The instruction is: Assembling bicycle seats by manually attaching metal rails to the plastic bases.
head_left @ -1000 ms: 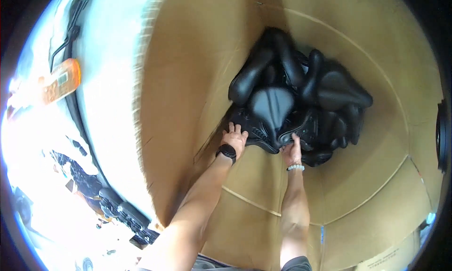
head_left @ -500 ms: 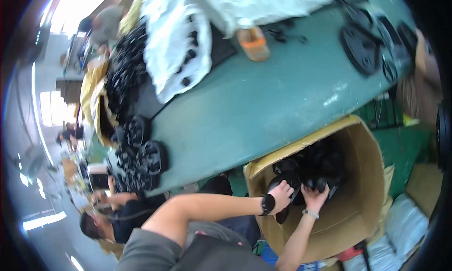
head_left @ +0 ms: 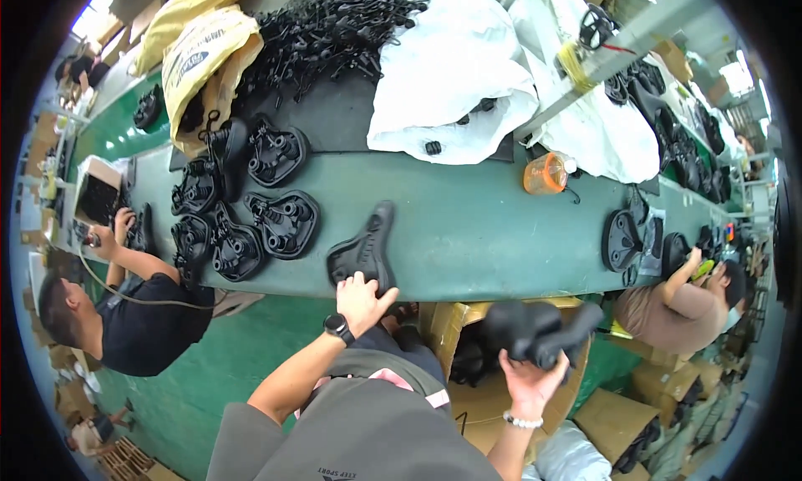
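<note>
My left hand [head_left: 362,304], with a watch on its wrist, is closed on the wide end of a black bicycle saddle [head_left: 365,251]. That saddle rests on the green table near its front edge, narrow nose pointing away from me. Over the open carton [head_left: 439,324], my right hand [head_left: 533,386] grips black bicycle saddles [head_left: 526,326], blurred by motion; it looks like two, but I cannot count them surely. More dark pieces lie inside the carton. Left of my left hand, several saddles [head_left: 284,222] lie underside up on the table.
A heap of small black parts [head_left: 326,38], a white sack [head_left: 455,71] and a yellow sack [head_left: 205,67] lie at the back. An orange bottle [head_left: 545,173] stands by a metal post [head_left: 614,59]. Co-workers sit at left [head_left: 138,322] and right [head_left: 681,314].
Both hands have come up out of the carton. My left hand has brought a saddle onto the table; my right hand has lifted saddles above the carton. The view has turned leftward and levelled.
</note>
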Action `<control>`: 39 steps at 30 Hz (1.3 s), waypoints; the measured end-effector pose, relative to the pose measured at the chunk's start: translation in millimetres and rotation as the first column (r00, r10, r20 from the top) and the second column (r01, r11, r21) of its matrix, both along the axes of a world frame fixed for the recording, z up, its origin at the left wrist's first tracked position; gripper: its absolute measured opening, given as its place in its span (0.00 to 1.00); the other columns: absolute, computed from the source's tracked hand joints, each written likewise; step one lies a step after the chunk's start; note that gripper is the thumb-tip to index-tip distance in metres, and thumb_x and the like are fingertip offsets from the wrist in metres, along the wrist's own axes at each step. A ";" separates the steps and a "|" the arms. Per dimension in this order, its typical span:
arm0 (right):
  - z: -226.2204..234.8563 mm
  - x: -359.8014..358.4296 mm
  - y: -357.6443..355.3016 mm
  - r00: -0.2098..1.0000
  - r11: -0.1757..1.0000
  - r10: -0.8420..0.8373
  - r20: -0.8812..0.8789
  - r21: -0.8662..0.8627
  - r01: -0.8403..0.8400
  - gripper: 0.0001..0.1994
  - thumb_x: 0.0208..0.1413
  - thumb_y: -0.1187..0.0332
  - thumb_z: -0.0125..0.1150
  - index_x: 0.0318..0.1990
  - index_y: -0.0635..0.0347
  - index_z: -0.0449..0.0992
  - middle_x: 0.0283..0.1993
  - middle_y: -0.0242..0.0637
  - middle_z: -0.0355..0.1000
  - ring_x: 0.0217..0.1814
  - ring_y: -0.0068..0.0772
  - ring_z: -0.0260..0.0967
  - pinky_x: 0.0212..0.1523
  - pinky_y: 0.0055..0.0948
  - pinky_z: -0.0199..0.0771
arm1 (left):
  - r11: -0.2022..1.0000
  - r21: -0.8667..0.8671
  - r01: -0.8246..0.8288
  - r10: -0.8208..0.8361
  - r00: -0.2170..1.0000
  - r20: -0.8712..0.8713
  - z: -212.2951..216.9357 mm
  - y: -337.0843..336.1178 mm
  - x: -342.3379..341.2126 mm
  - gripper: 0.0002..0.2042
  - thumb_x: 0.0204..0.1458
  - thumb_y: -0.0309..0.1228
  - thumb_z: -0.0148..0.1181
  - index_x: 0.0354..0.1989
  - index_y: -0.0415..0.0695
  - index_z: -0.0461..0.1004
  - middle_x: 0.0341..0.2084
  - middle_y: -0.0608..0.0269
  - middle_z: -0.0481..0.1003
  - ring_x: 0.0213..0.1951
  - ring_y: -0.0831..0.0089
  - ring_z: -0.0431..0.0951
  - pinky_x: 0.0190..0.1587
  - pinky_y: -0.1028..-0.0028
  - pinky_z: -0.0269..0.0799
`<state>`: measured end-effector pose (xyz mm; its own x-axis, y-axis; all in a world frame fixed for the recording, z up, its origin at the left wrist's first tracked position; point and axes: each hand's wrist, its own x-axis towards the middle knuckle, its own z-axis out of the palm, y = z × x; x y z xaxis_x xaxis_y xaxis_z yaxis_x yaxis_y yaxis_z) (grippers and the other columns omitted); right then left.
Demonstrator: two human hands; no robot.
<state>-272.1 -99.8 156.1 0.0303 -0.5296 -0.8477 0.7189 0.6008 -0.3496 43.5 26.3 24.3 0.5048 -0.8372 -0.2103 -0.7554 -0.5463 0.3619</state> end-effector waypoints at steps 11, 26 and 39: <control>-47.4 175.6 -6.4 0.918 0.897 0.382 0.107 0.196 -0.396 0.33 0.53 0.45 0.55 0.56 0.66 0.65 0.61 0.54 0.58 0.66 0.54 0.58 0.69 0.64 0.53 | 0.962 -0.269 0.042 -0.133 0.935 -0.330 -29.8 13.0 32.0 0.27 0.43 0.34 0.63 0.52 0.35 0.69 0.53 0.46 0.69 0.56 0.51 0.69 0.59 0.56 0.64; -80.3 57.9 -267.8 -0.615 -0.523 -0.242 -0.750 0.635 -0.569 0.21 0.39 0.68 0.61 0.46 0.48 0.80 0.34 0.40 0.77 0.44 0.47 0.70 0.50 0.43 0.67 | 0.984 0.109 0.138 -0.080 0.903 -0.421 -96.2 -70.5 51.6 0.30 0.55 0.43 0.57 0.60 0.34 0.62 0.47 0.40 0.74 0.49 0.47 0.75 0.52 0.56 0.70; -203.8 325.6 -360.5 -0.045 -0.353 -0.209 -0.977 0.118 -0.928 0.09 0.48 0.67 0.58 0.32 0.63 0.77 0.33 0.51 0.74 0.33 0.62 0.70 0.41 0.49 0.76 | 0.843 -0.033 -0.536 0.486 0.788 -0.377 -86.8 -288.1 106.5 0.29 0.55 0.52 0.56 0.50 0.33 0.73 0.49 0.42 0.74 0.52 0.48 0.73 0.55 0.59 0.68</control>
